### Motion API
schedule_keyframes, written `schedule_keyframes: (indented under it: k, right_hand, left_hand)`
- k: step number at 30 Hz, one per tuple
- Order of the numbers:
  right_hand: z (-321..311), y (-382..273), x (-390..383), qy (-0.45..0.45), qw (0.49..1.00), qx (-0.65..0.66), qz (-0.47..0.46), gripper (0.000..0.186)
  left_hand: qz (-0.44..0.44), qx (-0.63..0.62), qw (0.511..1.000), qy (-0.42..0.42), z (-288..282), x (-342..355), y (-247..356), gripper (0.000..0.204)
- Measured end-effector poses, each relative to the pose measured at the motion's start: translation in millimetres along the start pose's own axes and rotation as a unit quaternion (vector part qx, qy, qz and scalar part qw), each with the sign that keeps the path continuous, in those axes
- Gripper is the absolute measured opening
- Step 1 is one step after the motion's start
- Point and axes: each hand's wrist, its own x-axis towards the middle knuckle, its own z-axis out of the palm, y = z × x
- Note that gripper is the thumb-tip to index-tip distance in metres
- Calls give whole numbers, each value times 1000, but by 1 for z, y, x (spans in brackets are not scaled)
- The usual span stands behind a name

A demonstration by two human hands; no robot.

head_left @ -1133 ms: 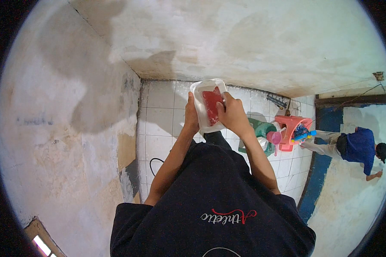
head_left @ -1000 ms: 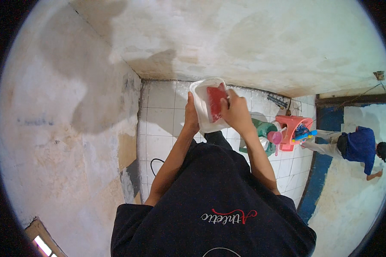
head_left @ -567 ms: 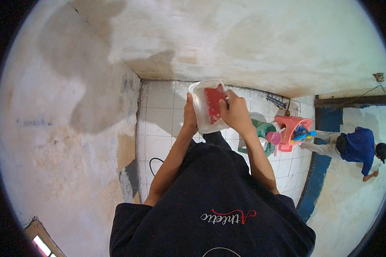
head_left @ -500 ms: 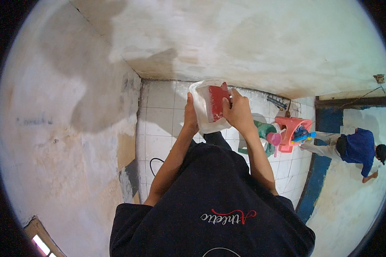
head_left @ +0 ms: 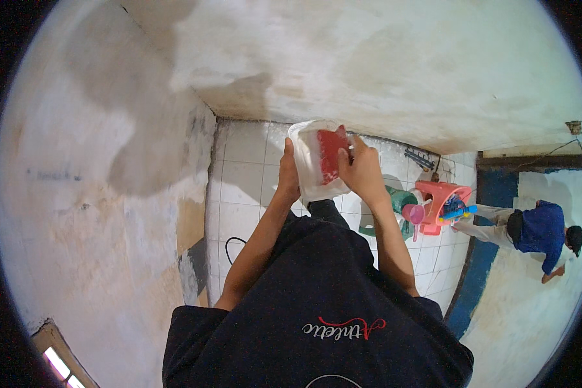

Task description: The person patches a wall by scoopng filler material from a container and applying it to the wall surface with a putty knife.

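My left hand [head_left: 289, 173] grips a clear plastic tub [head_left: 306, 184] by its left side, at about chest height. Pale, whitish material shows inside the tub. With fingers and thumb closed, my right hand [head_left: 366, 173] holds a flat red putty spreader [head_left: 332, 152]. The spreader lies over the tub's opening, and whitish smears mark its face and edges. How far its far edge reaches into the tub is hidden.
A patchy wall [head_left: 381, 71] stands ahead, another [head_left: 110, 220] at the left. On the white tile floor [head_left: 239, 184] sit a pink plastic stool [head_left: 433, 191] with tools, a green container [head_left: 398, 200] and a pink dipper [head_left: 414, 212]. At the right, a co-worker [head_left: 540, 226] reaches to the wall.
My right hand and the red spreader have shifted slightly right, and the spreader's angle over the tub has changed a little. The co-worker's hand has moved slightly.
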Motion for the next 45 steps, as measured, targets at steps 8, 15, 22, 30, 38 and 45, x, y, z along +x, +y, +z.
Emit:
schedule_keyframes:
  k: [8,15,22,30,38,45]
  right_hand:
    - [-3,-1,2,-15,1000,10,-13,12]
    - [-3,4,-2,-15,999,15,-25,14]
    - [4,1,0,-24,999,0,-37,16]
    - [-25,6,4,16,999,44,-12,17]
    - [-59,-25,45,-14,989,-122,-85,9]
    - [-17,-23,68,-19,969,-218,-116,27]
  left_hand:
    - [-4,13,1000,15,3,-3,2,73]
    - [-4,15,1000,2,4,2,-4,74]
    - [-5,26,1000,9,17,2,1,71]
    - [-5,8,1000,12,24,-1,4,69]
    - [16,-15,1000,10,42,20,7,69]
    - [92,-96,991,30,54,57,11,68]
